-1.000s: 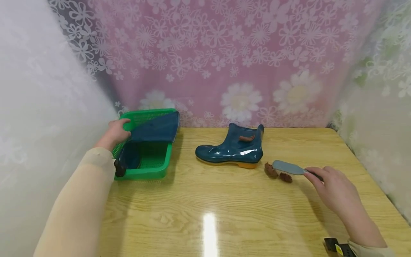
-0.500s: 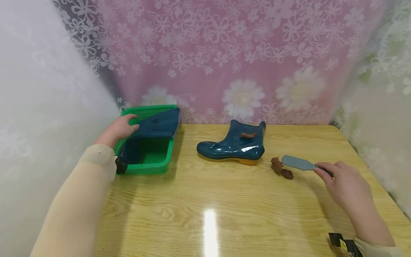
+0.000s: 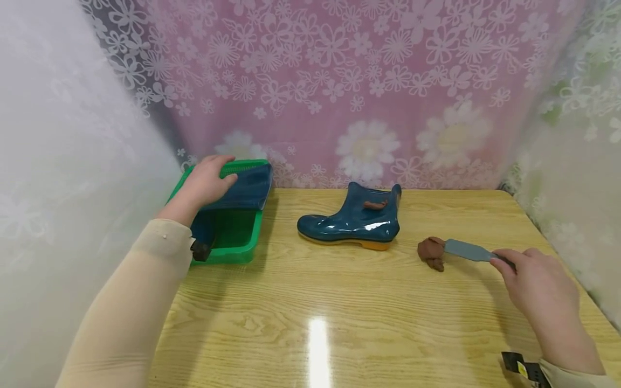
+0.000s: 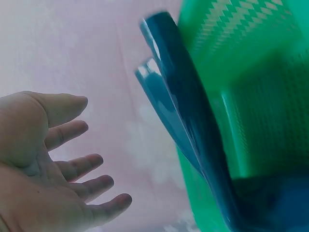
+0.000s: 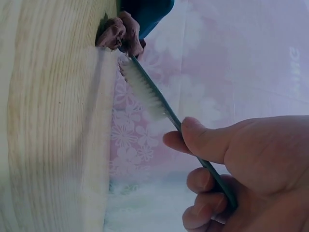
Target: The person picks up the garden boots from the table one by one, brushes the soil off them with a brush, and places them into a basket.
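My right hand (image 3: 543, 293) grips the dark handle of a brush (image 3: 468, 250). White bristles show beneath it in the right wrist view. The brush's tip meets reddish-brown, clay-like lumps (image 3: 430, 250) on the table. My left hand (image 3: 206, 183), fingers spread and holding nothing, hovers over a dark blue rubber boot (image 3: 247, 188) lying in a green basket (image 3: 249, 248). The left wrist view shows a gap between this hand (image 4: 58, 169) and the boot shaft (image 4: 188, 101). A second boot (image 3: 346, 223) with an orange sole lies on its side, a brown piece (image 3: 375, 205) on its shaft.
The wood-grain table (image 3: 271, 307) reaches back to a pink flowered curtain (image 3: 310, 97). Pale sheets hang at the left (image 3: 73, 161) and right (image 3: 582, 178).
My left hand has moved right and slightly up, from the basket's left rim to above the boot. My right hand has drawn the brush rightward, and the brown lumps have shifted right and bunched together.
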`<state>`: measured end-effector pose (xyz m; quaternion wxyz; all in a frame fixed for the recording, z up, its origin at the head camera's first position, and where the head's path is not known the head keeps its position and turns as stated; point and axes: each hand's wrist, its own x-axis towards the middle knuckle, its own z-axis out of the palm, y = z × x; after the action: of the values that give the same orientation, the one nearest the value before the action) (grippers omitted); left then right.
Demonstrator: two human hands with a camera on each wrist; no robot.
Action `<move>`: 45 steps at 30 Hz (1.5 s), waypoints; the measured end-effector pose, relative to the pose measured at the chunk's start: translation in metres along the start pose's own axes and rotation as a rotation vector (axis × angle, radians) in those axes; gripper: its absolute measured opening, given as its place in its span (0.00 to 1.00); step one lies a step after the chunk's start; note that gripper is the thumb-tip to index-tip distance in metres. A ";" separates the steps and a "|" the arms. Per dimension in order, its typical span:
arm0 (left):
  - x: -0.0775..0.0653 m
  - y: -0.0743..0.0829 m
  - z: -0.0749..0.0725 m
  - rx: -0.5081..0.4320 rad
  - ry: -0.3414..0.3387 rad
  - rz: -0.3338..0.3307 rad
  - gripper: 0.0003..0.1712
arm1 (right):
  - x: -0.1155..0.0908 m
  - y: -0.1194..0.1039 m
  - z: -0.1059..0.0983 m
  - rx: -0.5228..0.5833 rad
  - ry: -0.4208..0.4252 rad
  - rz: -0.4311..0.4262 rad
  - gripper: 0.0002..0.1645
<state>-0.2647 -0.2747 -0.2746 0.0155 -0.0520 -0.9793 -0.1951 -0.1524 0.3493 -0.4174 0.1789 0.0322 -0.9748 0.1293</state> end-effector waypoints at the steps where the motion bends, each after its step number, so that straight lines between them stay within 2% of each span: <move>1: 0.000 0.005 0.002 0.003 0.007 0.013 0.36 | 0.000 -0.001 0.000 -0.004 0.010 0.015 0.16; 7: -0.002 0.032 0.014 0.004 0.050 0.108 0.35 | -0.001 -0.008 0.001 0.012 0.154 0.029 0.16; 13: -0.008 0.064 0.027 0.038 0.059 0.181 0.35 | 0.002 -0.011 0.006 0.072 0.251 -0.019 0.15; 15: -0.010 0.073 0.033 0.050 0.048 0.206 0.35 | 0.003 -0.011 0.007 0.084 0.229 -0.026 0.15; 21: -0.014 0.098 0.060 0.049 -0.013 0.255 0.38 | 0.001 -0.007 0.008 0.081 0.065 -0.029 0.18; 25: -0.013 0.110 0.086 0.021 -0.053 0.271 0.39 | 0.001 -0.006 0.008 0.092 0.030 -0.032 0.18; 30: -0.009 0.126 0.119 -0.002 -0.110 0.281 0.42 | 0.003 -0.006 0.005 0.113 -0.066 -0.014 0.23; 38: -0.005 0.152 0.164 -0.017 -0.144 0.284 0.51 | 0.004 -0.003 0.003 0.120 -0.065 -0.027 0.24; 45: -0.007 0.176 0.190 -0.002 -0.138 0.264 0.53 | 0.003 -0.003 0.002 0.116 -0.086 -0.004 0.26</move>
<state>-0.2402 -0.0409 -0.3838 -0.0263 -0.1939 -0.9624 -0.1884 -0.1557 0.3456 -0.4168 0.1349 0.0502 -0.9724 0.1837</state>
